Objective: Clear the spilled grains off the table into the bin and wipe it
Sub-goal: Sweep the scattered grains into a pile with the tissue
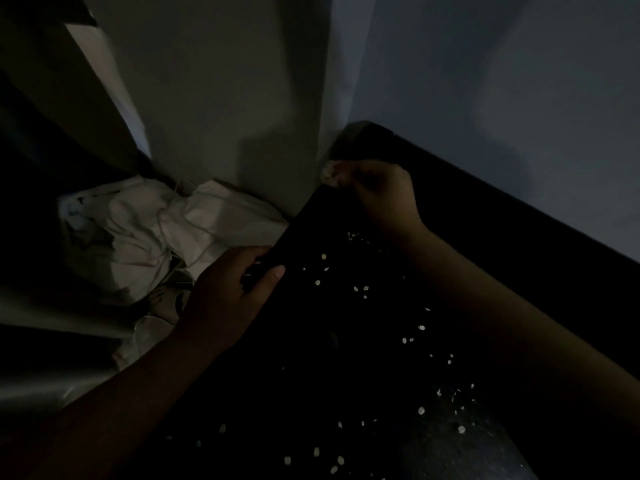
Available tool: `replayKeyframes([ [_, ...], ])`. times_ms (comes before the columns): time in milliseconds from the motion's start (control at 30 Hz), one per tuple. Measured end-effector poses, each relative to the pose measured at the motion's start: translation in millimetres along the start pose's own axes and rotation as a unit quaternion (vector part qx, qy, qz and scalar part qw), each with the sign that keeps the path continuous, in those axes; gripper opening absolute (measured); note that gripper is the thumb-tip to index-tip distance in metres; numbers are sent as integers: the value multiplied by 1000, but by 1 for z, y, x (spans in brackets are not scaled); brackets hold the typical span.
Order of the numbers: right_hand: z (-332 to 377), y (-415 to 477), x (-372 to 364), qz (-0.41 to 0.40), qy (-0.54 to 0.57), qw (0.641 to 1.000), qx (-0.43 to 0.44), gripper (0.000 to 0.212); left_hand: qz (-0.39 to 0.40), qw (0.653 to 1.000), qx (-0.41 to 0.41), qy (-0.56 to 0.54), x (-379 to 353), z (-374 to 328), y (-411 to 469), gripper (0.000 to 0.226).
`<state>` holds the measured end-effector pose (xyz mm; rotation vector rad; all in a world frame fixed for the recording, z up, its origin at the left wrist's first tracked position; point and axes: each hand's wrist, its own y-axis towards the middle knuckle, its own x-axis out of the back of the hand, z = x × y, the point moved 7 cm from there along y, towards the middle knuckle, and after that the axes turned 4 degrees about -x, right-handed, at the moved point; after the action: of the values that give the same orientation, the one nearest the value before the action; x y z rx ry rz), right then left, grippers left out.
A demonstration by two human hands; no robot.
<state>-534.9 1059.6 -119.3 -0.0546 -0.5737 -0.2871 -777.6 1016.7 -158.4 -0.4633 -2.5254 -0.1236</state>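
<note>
— Where are the small pale grains (360, 289) lying?
— They are scattered on the black flat table (346, 344), from its middle toward the near side (the light is very weak).
— And the left hand (225, 292)?
— It grips the table's left edge, thumb on top, fingers curled around the edge.
— The right hand (381, 195)?
— At the far corner, fingers curled, a pale bit (329, 173) at the fingertips; if it pinches it, I cannot tell. A crumpled white cloth (138, 230) lies below, left of the table.
</note>
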Motion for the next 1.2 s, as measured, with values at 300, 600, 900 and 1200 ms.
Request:
replayKeyframes([
  [300,17,-96,23,122,89,988,-29,15,15,1000,1,0,1,-4,0,32],
  [600,1,26,26,-92,31,994,-54,15,-3,1000,-5,-1,1,-1,-1,50],
  [900,10,-93,5,129,28,991,-13,22,-2,1000,-15,1,4,-8,-3,41],
  [1200,28,-19,-4,-14,34,999,-4,13,-9,1000,9,-4,7,-4,-7,44],
])
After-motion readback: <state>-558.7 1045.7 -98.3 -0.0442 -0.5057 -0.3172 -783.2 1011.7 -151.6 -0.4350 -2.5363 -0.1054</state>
